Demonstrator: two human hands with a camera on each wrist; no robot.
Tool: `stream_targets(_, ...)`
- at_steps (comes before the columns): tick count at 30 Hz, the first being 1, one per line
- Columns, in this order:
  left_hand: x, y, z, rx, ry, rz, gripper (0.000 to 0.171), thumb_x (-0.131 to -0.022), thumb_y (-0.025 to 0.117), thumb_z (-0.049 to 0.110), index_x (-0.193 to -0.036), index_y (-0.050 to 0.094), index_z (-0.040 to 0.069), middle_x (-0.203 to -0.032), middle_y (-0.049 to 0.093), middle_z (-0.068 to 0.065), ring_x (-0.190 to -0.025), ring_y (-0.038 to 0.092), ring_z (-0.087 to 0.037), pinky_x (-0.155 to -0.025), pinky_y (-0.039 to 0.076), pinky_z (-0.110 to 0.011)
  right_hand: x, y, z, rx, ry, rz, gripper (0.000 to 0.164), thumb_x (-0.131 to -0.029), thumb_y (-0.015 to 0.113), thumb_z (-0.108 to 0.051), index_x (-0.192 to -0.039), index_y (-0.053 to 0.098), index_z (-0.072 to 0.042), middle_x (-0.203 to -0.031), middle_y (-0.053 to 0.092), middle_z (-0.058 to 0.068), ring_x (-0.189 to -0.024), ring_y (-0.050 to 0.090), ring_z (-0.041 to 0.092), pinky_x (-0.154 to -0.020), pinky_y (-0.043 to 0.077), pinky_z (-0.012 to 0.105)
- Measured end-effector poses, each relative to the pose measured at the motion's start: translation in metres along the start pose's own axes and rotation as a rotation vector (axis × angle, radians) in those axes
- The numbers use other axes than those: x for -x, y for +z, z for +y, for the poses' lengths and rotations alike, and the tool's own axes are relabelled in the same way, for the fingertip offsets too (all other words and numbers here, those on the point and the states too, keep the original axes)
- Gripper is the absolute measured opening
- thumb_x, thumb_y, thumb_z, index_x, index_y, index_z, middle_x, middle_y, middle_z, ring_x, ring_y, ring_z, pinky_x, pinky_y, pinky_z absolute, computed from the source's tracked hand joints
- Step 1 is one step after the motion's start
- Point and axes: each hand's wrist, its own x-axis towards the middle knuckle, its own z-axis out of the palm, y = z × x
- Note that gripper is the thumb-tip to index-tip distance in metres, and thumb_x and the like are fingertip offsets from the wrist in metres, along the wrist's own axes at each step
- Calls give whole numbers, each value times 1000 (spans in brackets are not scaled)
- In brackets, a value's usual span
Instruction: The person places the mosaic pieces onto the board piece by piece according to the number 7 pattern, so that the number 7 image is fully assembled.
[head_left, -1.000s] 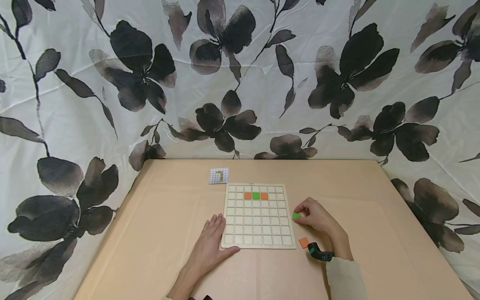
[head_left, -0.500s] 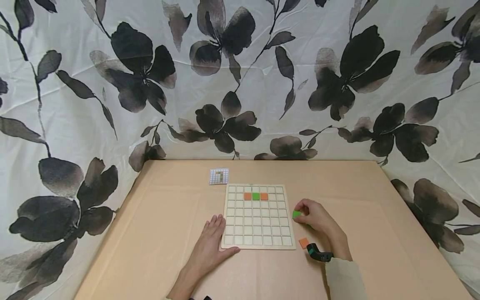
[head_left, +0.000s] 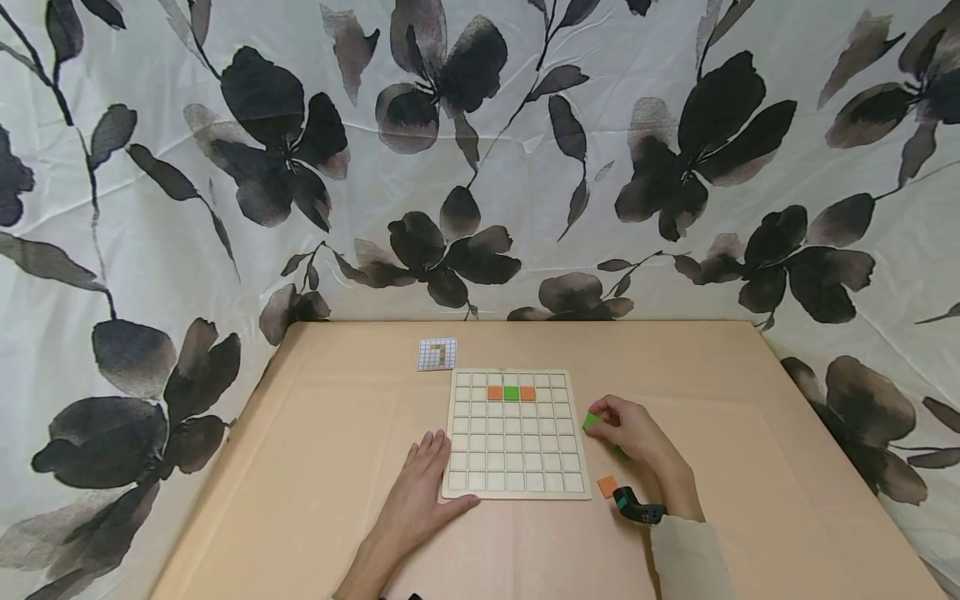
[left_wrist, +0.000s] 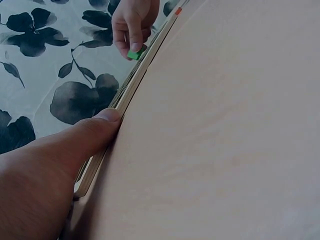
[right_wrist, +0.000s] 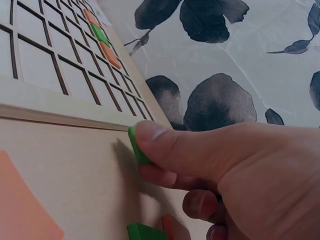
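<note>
A pale wooden grid board [head_left: 517, 458] lies mid-table. In its second row from the far edge sit an orange, a green and an orange square tile. My left hand [head_left: 420, 483] lies at the board's left side, fingers extended along the edge and thumb at the near left corner. Just off the board's right edge, my right hand [head_left: 633, 429] pinches a green square tile [right_wrist: 136, 145] between thumb and fingers. Below that hand, another green tile [right_wrist: 145, 232] and an orange one [right_wrist: 175, 227] lie on the table, partly hidden in the head view.
A small printed grid card [head_left: 437, 354] with a coloured pattern lies beyond the board's far left corner. One orange tile [head_left: 607, 487] rests near the board's near right corner, beside the right wrist's black band [head_left: 637, 506]. Behind the table [head_left: 300, 467] hangs a floral cloth [head_left: 562, 167].
The green tile in my right hand has shifted slightly away from me and tilted, and a second green tile shows more under that hand. My left hand has stayed in place.
</note>
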Motion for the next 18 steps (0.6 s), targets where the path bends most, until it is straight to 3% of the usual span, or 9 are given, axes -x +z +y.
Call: stream_targets(18,2,0,-1,-7,7,7,101,-81,68,68,-148,44,-4,-158,39,-20,-151,31,-35,-128,23,-48,0,3,-4,15,-30,71,25,-88,78,-19,-108,65,-9,-88,63,2,-78,53,17,-60,45,19)
